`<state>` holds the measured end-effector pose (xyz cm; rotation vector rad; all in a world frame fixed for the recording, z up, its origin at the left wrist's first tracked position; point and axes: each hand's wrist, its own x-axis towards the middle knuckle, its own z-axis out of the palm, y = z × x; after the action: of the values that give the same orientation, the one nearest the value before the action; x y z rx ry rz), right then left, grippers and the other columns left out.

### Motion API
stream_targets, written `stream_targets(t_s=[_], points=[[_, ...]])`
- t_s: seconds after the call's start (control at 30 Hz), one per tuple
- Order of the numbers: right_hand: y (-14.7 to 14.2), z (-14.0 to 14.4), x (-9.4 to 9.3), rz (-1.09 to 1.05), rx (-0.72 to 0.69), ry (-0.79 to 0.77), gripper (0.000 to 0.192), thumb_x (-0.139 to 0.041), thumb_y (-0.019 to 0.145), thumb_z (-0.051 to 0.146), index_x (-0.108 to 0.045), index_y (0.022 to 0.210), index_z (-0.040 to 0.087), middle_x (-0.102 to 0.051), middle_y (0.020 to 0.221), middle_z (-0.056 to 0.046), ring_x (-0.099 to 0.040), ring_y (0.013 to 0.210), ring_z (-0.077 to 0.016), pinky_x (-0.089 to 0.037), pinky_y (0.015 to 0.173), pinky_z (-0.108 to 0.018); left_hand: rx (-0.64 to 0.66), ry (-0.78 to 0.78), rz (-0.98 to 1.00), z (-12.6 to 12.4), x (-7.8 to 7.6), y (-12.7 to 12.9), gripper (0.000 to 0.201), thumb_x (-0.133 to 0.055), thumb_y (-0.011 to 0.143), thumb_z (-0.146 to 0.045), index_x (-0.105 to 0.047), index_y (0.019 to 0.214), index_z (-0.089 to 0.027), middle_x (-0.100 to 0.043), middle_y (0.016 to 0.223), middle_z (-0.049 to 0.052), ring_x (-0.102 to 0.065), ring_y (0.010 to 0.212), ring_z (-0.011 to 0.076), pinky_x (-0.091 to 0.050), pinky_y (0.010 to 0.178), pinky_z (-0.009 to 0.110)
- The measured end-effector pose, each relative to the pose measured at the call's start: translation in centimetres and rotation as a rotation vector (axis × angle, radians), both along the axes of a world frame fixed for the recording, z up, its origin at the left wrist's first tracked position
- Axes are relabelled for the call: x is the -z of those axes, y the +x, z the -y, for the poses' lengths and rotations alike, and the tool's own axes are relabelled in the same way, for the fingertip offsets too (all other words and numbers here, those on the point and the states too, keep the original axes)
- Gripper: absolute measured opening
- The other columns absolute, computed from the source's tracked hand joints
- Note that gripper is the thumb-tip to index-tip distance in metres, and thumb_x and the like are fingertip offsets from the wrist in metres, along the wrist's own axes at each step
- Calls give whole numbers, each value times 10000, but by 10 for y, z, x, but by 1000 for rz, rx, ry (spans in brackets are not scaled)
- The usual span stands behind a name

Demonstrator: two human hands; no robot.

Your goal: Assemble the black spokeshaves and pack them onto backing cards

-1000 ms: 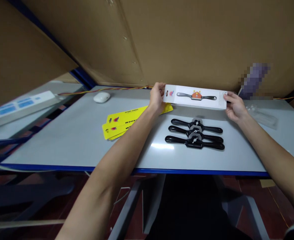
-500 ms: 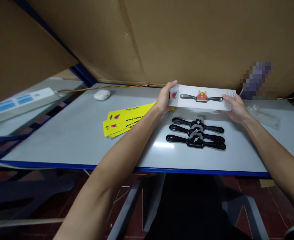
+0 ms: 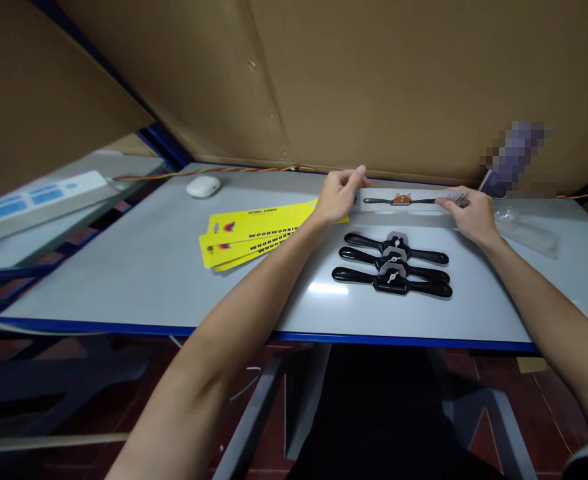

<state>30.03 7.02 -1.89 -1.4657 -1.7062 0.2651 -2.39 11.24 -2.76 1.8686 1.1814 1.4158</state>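
Note:
A white printed card (image 3: 404, 201) showing a spokeshave lies flat on the grey table (image 3: 124, 280), behind three black spokeshaves (image 3: 393, 265). My left hand (image 3: 338, 193) pinches the card's left end with thumb and fingers. Over the card's right end rests my right hand (image 3: 467, 213), fingers pressing it down. A fan of yellow printed cards (image 3: 254, 231) sits just left of my left wrist.
A white mouse (image 3: 203, 186) lies at the back left beside a red and yellow cable (image 3: 234, 171). Clear plastic bags (image 3: 527, 231) lie at the right. Cardboard walls (image 3: 374, 80) close the back. A white power strip (image 3: 39, 200) sits on the left shelf.
The white card, held upright above the table before, has been tilted and lowered flat onto the table behind the black tools. Both hands came down with it.

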Motion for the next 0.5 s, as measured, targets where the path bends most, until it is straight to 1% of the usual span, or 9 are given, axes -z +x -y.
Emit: stream_targets(t_s=[0.07, 0.13, 0.23, 0.3, 0.4, 0.5], points=[[0, 0, 2, 1, 6, -3, 383, -802, 837, 483, -831, 1130, 238, -830, 932, -87, -739, 822, -300, -601, 907, -502, 15, 2, -26, 3, 0, 3, 646, -454, 1071, -726, -690, 763, -211, -717, 775, 55, -642, 774, 193, -526, 800, 341], [0, -1, 3, 16, -6, 2, 446, -783, 851, 460, -828, 1241, 249, -845, 990, -92, -743, 826, -302, -601, 917, -512, 21, -3, -47, 5, 1, 6, 639, -447, 1084, -707, -710, 790, -206, -748, 806, 64, -664, 802, 195, -527, 830, 333], [4, -2, 6, 74, -31, 29, 418, -732, 891, 404, -829, 1276, 274, -849, 1178, -108, -767, 941, -328, -588, 989, -550, 35, -18, -79, 8, 1, 9, 609, -421, 1107, -669, -738, 886, -199, -808, 935, 83, -722, 929, 213, -541, 912, 328], [8, -4, 7, 144, -33, 31, 390, -701, 902, 351, -837, 1260, 278, -842, 1212, -112, -771, 1016, -352, -574, 1033, -581, 19, -7, -148, 10, 0, 8, 559, -403, 1123, -599, -760, 976, -195, -830, 1056, 100, -743, 1029, 235, -550, 967, 346], [8, -6, 10, 283, -28, 44, 398, -666, 900, 297, -842, 1255, 254, -829, 1201, -130, -751, 1123, -381, -552, 1086, -605, -31, 53, -388, 13, -1, 4, 465, -452, 1098, -492, -793, 1076, -177, -828, 1154, 129, -741, 1125, 293, -546, 1045, 415], [3, -4, 12, 392, -54, 59, 438, -653, 918, 324, -826, 1302, 202, -791, 1225, -172, -730, 1157, -392, -549, 1105, -601, 44, 71, -672, 16, 0, 1, 435, -513, 1055, -440, -809, 1215, -164, -818, 1252, 147, -733, 1185, 342, -542, 1079, 462]])
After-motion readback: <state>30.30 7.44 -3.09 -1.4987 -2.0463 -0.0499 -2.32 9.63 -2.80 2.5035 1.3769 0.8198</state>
